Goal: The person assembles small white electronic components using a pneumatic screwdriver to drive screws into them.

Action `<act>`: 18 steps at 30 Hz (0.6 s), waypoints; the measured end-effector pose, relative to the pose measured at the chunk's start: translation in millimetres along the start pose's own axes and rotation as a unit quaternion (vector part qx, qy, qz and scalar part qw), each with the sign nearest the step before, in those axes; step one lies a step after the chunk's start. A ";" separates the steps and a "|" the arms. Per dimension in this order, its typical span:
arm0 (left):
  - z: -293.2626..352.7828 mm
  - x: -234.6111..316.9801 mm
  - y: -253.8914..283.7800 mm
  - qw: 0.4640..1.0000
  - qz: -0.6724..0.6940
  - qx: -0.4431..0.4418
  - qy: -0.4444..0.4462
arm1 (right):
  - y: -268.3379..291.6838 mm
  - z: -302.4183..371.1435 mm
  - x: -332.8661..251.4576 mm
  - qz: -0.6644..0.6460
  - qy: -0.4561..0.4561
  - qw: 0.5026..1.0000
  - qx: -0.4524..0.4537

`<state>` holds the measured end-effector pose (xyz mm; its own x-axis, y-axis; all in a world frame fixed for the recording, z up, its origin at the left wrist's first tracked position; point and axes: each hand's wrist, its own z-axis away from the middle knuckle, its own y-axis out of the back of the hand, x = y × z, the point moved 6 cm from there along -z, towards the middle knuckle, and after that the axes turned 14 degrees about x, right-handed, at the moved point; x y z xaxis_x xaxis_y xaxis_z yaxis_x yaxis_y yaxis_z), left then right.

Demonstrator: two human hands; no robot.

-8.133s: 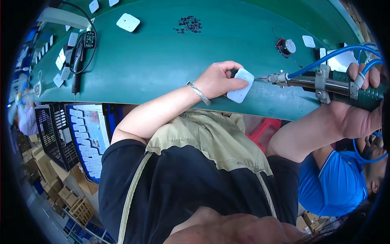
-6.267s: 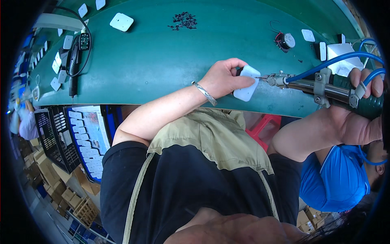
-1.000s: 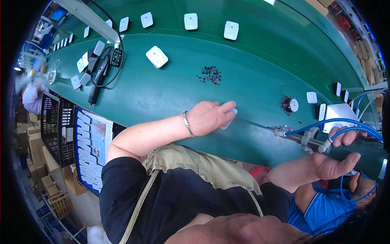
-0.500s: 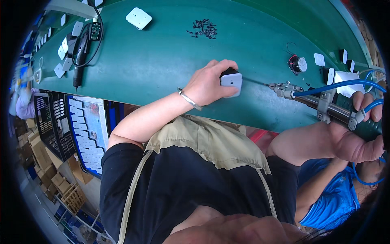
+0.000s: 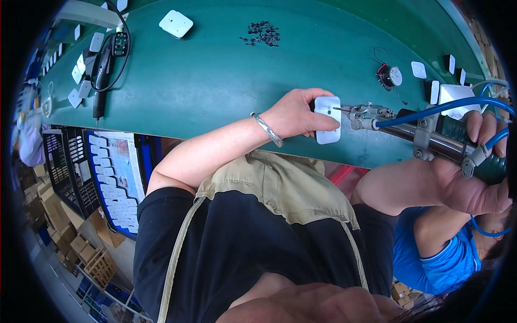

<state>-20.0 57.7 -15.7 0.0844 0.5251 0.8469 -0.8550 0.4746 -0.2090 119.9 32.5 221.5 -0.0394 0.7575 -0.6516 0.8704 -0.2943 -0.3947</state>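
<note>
My left hand point(image 5: 293, 114) grips a small rounded casing with a white face point(image 5: 327, 135) and a dark side, thumb across the face. The casing is tilted on edge, its white face toward the tool. My right hand point(image 5: 467, 185) is wrapped around the dark green grip of a screwdriver point(image 5: 401, 129) with a metal barrel and blue air hoses. Its thin bit reaches the white face near a small dark hole; whether a screw is on it I cannot tell.
A pile of black screws point(image 5: 263, 34) and a white casing point(image 5: 176, 24) lie on the green bench. A round speaker-like part with wires point(image 5: 390, 76) sits to the right. A black corded screwdriver point(image 5: 100, 89) lies left, above a tray of white parts point(image 5: 116, 185). A co-worker's blue sleeve point(image 5: 447, 266) shows lower right.
My left hand has moved right with the casing and turned its white face more into view. The casing is now closer to the screwdriver's metal head, and less of the bit shows.
</note>
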 end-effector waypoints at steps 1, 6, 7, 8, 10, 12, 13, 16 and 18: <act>-0.6 0.3 -1.5 1.000 -0.010 -0.005 -0.003 | 1.0 -0.3 -0.7 0.007 0.000 1.000 -0.001; -0.9 2.7 -3.4 1.000 -0.026 -0.007 -0.008 | 4.9 -1.3 -2.3 0.040 -0.004 0.999 -0.007; -0.8 3.3 -3.1 0.999 -0.029 -0.005 -0.013 | 5.5 -1.4 -2.5 0.047 -0.005 0.999 -0.009; -0.9 3.5 -3.0 0.999 -0.028 -0.005 -0.013 | 6.1 -1.5 -3.2 0.054 -0.006 0.998 -0.010; -0.9 3.0 -3.8 1.000 -0.020 -0.018 -0.004 | 7.0 -1.6 -4.3 0.068 -0.008 0.998 -0.013; -0.8 3.6 -3.6 1.000 -0.022 -0.017 -0.011 | 7.4 -1.5 -4.7 0.081 -0.010 0.997 -0.016; -0.7 4.2 -3.4 0.999 -0.023 -0.016 -0.018 | 7.4 -1.4 -4.8 0.088 -0.011 0.996 -0.017; -1.7 2.0 -3.4 0.997 0.012 -0.022 -0.071 | 5.8 -1.7 -4.3 0.106 -0.014 0.994 -0.024; -1.7 5.4 0.3 0.999 0.002 -0.012 -0.051 | 2.2 -1.0 -3.2 0.114 -0.016 0.993 -0.026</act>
<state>-18.9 61.9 -12.0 0.0263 0.4526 0.8913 -0.8427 0.4897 -0.2237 122.4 30.1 223.4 0.1461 0.6554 -0.7410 0.8826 -0.4247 -0.2017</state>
